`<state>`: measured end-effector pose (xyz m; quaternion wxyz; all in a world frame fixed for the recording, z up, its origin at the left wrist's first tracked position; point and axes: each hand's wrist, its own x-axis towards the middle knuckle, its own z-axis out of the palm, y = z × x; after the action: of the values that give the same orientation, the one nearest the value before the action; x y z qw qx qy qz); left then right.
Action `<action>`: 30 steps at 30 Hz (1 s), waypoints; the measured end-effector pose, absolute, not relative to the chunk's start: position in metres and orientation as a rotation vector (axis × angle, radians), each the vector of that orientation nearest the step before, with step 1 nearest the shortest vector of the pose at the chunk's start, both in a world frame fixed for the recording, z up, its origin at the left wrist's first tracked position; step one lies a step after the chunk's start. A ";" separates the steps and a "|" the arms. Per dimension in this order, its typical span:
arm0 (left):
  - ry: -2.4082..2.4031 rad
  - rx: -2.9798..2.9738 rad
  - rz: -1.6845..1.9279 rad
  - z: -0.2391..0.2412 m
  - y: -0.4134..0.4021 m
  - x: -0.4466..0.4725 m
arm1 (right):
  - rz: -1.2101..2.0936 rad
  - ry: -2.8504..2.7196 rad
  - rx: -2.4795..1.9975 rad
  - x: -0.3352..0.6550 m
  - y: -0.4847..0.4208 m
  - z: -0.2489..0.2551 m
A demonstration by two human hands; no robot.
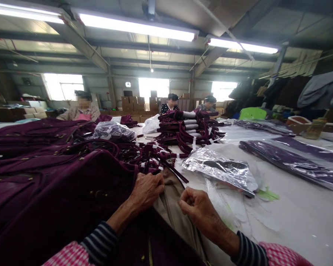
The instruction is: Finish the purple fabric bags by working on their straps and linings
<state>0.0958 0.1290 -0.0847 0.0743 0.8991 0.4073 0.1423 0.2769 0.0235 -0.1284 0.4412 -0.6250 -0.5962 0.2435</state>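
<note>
A dark purple velvet garment (72,207) lies in front of me with its tan lining (172,207) showing along the opened front. My left hand (147,190) grips the purple edge beside the lining. My right hand (195,207) is closed on the other side of the opening, pinching the lining's edge near the zipper (150,255). A tangle of purple cords with white ties (152,155) lies just beyond my hands.
Stacked purple garments (30,144) fill the left side. Crinkled clear plastic bags (222,168) lie right of my hands; bagged garments (294,159) lie on the white table (308,218). Bundled cords (183,129) sit mid-table. Three people work at the far end, before cardboard boxes.
</note>
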 end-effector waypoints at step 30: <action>0.866 2.227 0.704 -0.077 0.129 0.097 | 0.850 -1.390 -1.316 0.278 0.050 -0.110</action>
<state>0.0971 0.1285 -0.0769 0.3197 0.8471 0.3294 0.2677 0.2776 0.0496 -0.1096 0.4999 -0.5442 -0.5749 0.3514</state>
